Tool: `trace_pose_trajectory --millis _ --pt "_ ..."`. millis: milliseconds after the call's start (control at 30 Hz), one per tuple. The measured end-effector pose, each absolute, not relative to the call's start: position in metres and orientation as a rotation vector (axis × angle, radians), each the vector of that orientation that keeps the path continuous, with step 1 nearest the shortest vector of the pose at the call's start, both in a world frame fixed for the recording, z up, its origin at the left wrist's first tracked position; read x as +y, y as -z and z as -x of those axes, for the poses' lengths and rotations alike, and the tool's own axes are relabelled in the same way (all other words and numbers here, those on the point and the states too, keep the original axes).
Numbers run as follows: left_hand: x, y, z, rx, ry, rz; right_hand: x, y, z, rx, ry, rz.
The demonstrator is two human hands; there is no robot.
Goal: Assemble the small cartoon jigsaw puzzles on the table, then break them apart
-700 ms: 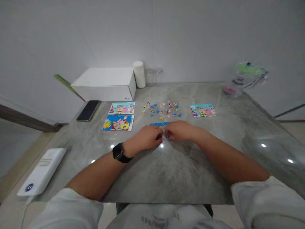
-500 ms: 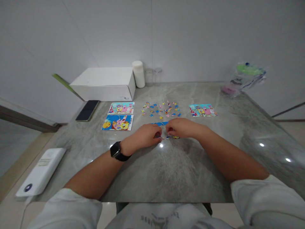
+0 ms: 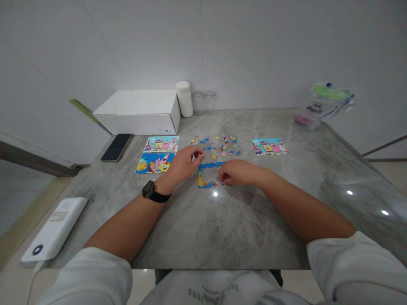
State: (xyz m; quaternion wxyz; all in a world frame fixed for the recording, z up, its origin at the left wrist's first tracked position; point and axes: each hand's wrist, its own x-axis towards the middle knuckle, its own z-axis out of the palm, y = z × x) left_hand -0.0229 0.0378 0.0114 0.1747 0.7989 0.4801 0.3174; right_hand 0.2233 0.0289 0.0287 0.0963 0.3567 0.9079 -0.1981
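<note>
A partly joined jigsaw frame (image 3: 202, 181) with blue and yellow edges lies on the grey table, its middle bare. My right hand (image 3: 233, 173) rests at its right side, fingers closed; whatever is under the fingertips is hidden. My left hand (image 3: 187, 162) is raised up and left of the frame, thumb and index close together, and I cannot make out anything between them. Loose puzzle pieces (image 3: 221, 148) lie scattered beyond the frame. Two cartoon picture cards, an upper one (image 3: 161, 144) and a lower one (image 3: 149, 163), are left of my left hand. A third card (image 3: 270, 146) lies to the right.
A phone (image 3: 116, 147) and a white box (image 3: 140, 111) stand at the back left, with a white bottle (image 3: 185, 99) and two clear jars (image 3: 204, 103) beside it. A plastic bag (image 3: 324, 106) is at the back right. A white power bank (image 3: 55, 228) lies at the left edge.
My left hand has moved up and left, off the lower edge of the puzzle, uncovering its left side. My right hand has shifted slightly left and down.
</note>
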Motion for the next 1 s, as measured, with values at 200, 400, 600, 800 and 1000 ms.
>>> trace_pose_trajectory --millis 200,400,600,800,1000 --pt "0.055 0.000 0.036 1.431 -1.225 -1.929 0.042 -0.033 -0.237 2.806 0.466 -1.334" --pt "0.074 0.025 0.053 1.457 -1.488 -1.708 0.066 -0.018 -0.251 3.029 0.310 -1.794" --pt "0.081 0.039 0.061 1.544 -1.497 -1.734 0.097 0.029 -0.266 3.400 0.345 -2.108" --pt "0.078 0.045 0.056 1.632 -1.328 -2.049 0.101 0.037 -0.264 3.469 0.347 -2.045" --pt "0.070 0.042 0.049 1.635 -1.173 -2.190 0.096 0.034 -0.262 3.353 0.451 -2.126"
